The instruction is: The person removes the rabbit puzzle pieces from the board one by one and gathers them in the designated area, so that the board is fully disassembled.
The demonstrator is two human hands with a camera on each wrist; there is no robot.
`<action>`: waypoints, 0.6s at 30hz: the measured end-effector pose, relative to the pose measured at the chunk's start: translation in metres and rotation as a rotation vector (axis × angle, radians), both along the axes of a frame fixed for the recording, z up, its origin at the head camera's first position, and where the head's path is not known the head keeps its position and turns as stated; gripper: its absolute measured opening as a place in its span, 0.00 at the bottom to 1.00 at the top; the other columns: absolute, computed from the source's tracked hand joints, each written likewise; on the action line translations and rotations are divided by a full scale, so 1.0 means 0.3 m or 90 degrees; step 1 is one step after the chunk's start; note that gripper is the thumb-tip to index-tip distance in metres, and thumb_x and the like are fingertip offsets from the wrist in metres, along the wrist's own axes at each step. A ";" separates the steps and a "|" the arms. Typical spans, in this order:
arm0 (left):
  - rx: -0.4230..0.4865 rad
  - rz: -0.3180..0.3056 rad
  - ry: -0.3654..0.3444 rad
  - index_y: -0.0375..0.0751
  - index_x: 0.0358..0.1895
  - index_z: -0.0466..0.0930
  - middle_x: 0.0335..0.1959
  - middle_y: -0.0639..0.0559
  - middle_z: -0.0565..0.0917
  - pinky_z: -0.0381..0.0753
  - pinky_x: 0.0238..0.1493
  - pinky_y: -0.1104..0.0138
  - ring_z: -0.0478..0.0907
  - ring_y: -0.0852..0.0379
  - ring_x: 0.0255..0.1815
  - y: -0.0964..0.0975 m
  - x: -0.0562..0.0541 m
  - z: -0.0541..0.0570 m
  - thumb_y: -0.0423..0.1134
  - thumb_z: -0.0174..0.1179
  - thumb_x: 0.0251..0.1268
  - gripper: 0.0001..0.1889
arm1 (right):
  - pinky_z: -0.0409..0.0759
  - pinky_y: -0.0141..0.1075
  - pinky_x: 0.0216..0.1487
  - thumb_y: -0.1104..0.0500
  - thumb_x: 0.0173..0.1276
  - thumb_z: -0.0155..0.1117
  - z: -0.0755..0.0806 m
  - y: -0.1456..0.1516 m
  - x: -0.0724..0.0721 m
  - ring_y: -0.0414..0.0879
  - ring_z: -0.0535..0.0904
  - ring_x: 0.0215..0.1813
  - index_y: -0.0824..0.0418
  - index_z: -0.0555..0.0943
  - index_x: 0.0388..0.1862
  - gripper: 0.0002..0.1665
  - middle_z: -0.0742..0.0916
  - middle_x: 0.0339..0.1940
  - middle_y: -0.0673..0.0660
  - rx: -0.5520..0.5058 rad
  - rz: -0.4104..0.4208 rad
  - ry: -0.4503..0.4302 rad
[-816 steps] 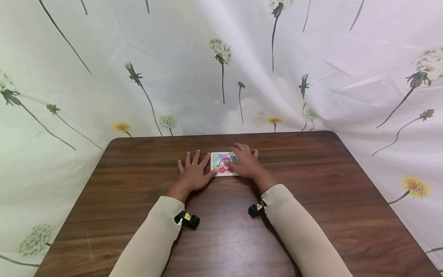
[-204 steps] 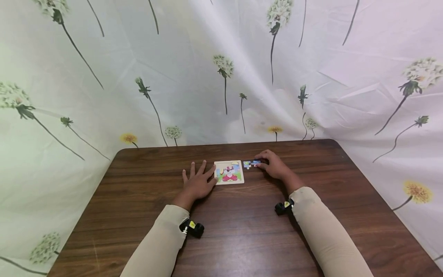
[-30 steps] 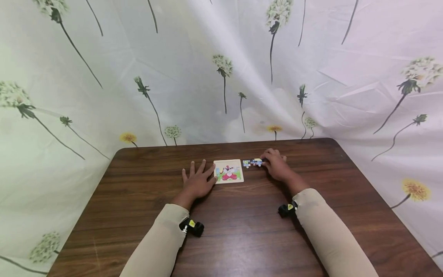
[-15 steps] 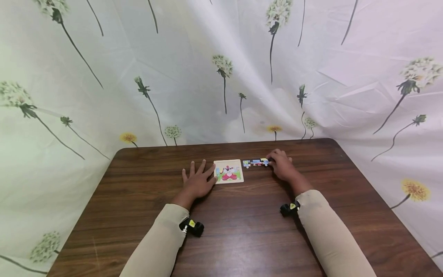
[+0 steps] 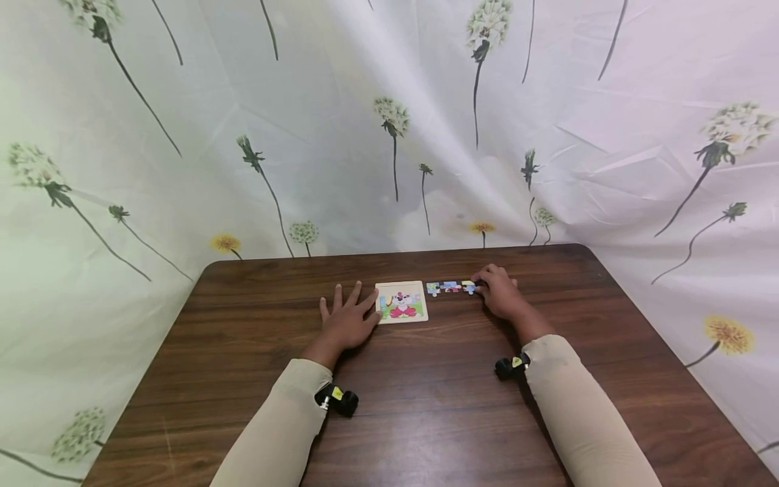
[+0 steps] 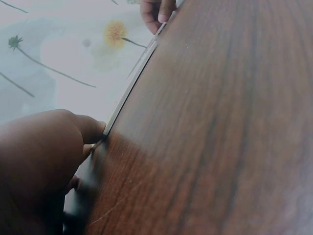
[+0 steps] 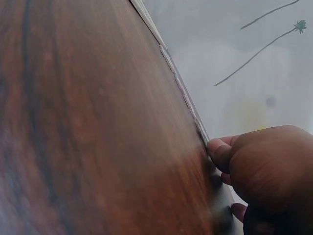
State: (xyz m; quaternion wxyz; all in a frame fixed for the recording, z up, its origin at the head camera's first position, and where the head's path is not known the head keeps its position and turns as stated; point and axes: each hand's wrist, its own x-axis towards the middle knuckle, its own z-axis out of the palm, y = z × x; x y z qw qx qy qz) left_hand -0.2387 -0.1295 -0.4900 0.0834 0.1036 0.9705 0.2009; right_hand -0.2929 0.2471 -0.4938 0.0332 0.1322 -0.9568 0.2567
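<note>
A small jigsaw puzzle (image 5: pixel 402 305) in a pale frame, with a pink and white cartoon animal, lies near the table's back. Its upper strip shows bare backing. My left hand (image 5: pixel 347 324) rests spread on the table, thumb and index finger at the frame's left edge. Right of the frame, three loose jigsaw pieces lie in a row: a blue-green piece (image 5: pixel 433 289), a blue and red piece (image 5: pixel 450 287) and a blue and yellow piece (image 5: pixel 468 287). My right hand (image 5: pixel 500 292) pinches the last one at its right edge, between thumb and fingers.
The brown wooden table (image 5: pixel 414 406) reaches back to a hanging white cloth (image 5: pixel 341 135) printed with dandelions. Black wrist cameras sit on both sleeves, the left camera (image 5: pixel 345 402) and the right camera (image 5: pixel 505 368) close above the tabletop.
Earliest, the picture had no loose pieces beside it; later two lay out, now three. Over the last second my right hand slid the third piece rightward along the row. My left hand stayed put.
</note>
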 end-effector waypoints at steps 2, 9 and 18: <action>0.001 0.000 -0.001 0.61 0.91 0.54 0.94 0.46 0.43 0.25 0.83 0.24 0.27 0.29 0.93 0.002 0.001 0.002 0.61 0.45 0.89 0.35 | 0.68 0.66 0.62 0.62 0.84 0.64 -0.002 0.002 0.001 0.67 0.73 0.71 0.64 0.86 0.62 0.14 0.81 0.65 0.66 0.000 0.000 0.005; -0.002 -0.001 0.000 0.63 0.91 0.54 0.94 0.46 0.42 0.26 0.83 0.23 0.27 0.29 0.93 0.002 0.009 0.012 0.62 0.45 0.89 0.34 | 0.67 0.66 0.64 0.61 0.84 0.65 -0.010 0.005 -0.002 0.67 0.72 0.72 0.64 0.86 0.63 0.15 0.81 0.66 0.66 -0.005 -0.005 0.003; 0.001 -0.003 0.003 0.63 0.90 0.54 0.94 0.46 0.43 0.26 0.83 0.23 0.27 0.29 0.93 -0.001 0.007 0.011 0.62 0.45 0.89 0.34 | 0.66 0.66 0.64 0.61 0.83 0.65 -0.010 0.006 0.001 0.67 0.72 0.72 0.64 0.86 0.64 0.16 0.81 0.67 0.65 -0.008 -0.006 0.002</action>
